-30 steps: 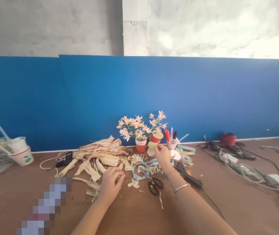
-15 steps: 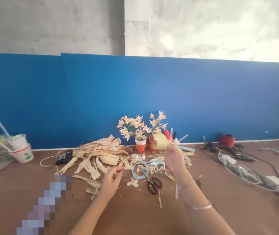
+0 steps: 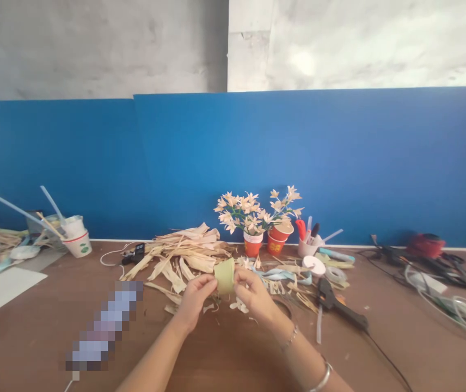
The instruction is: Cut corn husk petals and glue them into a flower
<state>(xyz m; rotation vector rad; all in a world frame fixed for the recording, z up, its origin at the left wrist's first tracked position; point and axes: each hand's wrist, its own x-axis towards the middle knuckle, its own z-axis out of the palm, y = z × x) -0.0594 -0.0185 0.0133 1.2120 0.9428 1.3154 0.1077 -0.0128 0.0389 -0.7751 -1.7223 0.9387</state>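
Note:
A small pale green cup (image 3: 225, 276) is held over the middle of the table, tilted. My left hand (image 3: 196, 299) pinches its left edge with thumb and fingertips. On the other side, my right hand (image 3: 255, 296) grips the right edge, its fingers curled in. What the cup is made of, and whether anything is inside, I cannot make out. Just behind the hands lie dried corn husks (image 3: 179, 256) and light blue ribbon strips (image 3: 282, 274). A small pale husk flower (image 3: 239, 306) rests below the right hand. Scissors are mostly hidden behind the right wrist.
Husk flowers (image 3: 243, 209) stand in a red-and-white paper cup (image 3: 253, 245), beside stacked red cups (image 3: 276, 239). A glue gun (image 3: 339, 307) with its cord lies at right, near cables (image 3: 421, 283). Left are a white cup (image 3: 78, 245) with sticks and a pixelated patch (image 3: 104, 324).
My right hand has brought the green cup down and left from near the flower cups. My left hand, free before, now holds its other side. The view has turned somewhat left.

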